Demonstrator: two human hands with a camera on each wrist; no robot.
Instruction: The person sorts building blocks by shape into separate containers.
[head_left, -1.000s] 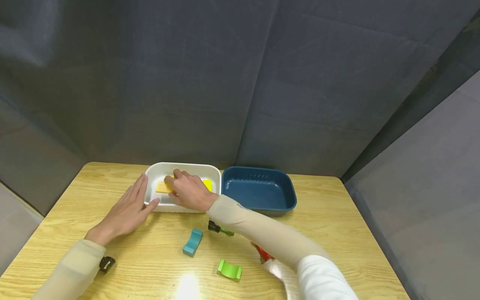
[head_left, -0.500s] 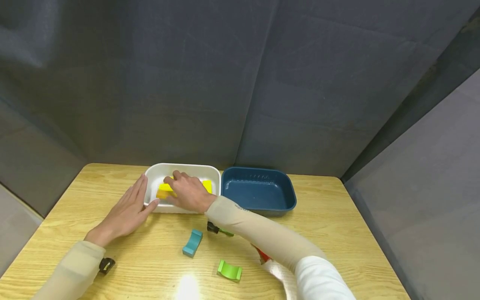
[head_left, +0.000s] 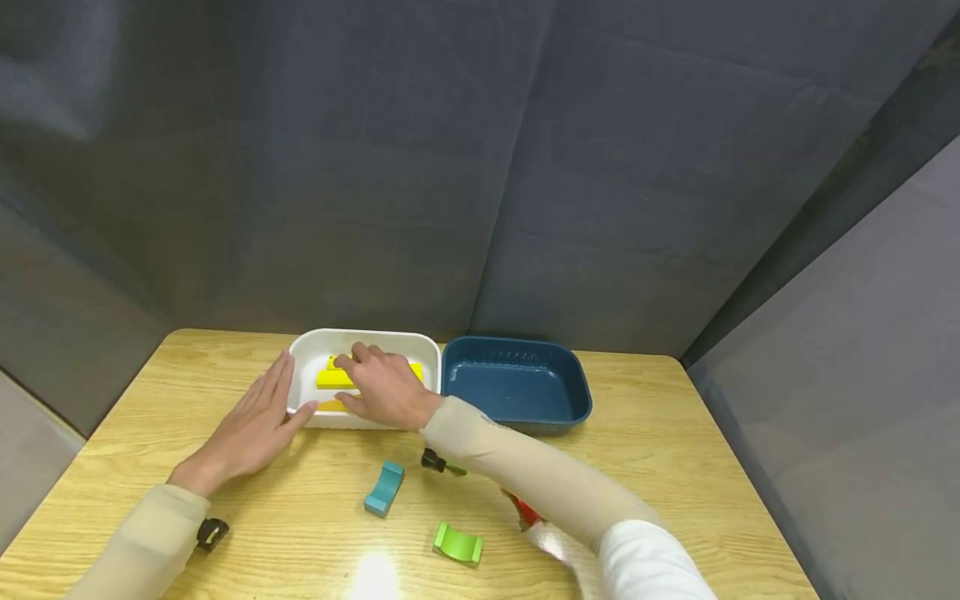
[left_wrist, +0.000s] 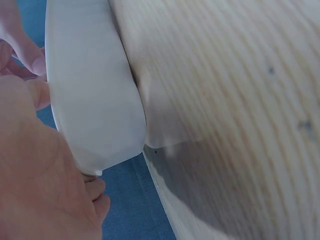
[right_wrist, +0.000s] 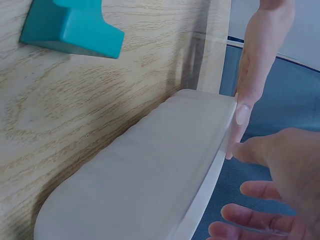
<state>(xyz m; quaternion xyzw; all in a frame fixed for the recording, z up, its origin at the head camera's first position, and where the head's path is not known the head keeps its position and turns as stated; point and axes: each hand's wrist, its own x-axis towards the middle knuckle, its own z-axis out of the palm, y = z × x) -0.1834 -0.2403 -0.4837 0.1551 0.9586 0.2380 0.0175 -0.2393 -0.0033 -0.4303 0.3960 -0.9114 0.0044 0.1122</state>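
Note:
My left hand [head_left: 243, 421] lies against the left end of the white bin [head_left: 367, 422], fingers straight, thumb at the near rim. Reaching over that same bin, my right hand [head_left: 386, 389] has its thumb and fingers spread apart. A yellow block [head_left: 335, 380] lies inside, partly under the right hand, with more yellow [head_left: 416, 369] showing past it on the right. Close to the near wall is an orange block [head_left: 332, 406], right beside the right thumb. In the right wrist view, the bin wall [right_wrist: 135, 165] hides the blocks.
A dark blue bin [head_left: 517, 387] stands right of the white one. On the wooden table [head_left: 300, 533] lie a teal curved block [head_left: 384, 488] and a light green curved block [head_left: 458, 545]. Something red [head_left: 527, 510] and a green piece [head_left: 454, 470] show partly beneath the right arm.
Inside the white bin, the orange block has shifted toward the near wall, and the yellow block now lies apart behind it. My right fingers have spread slightly; the left hand stays put.

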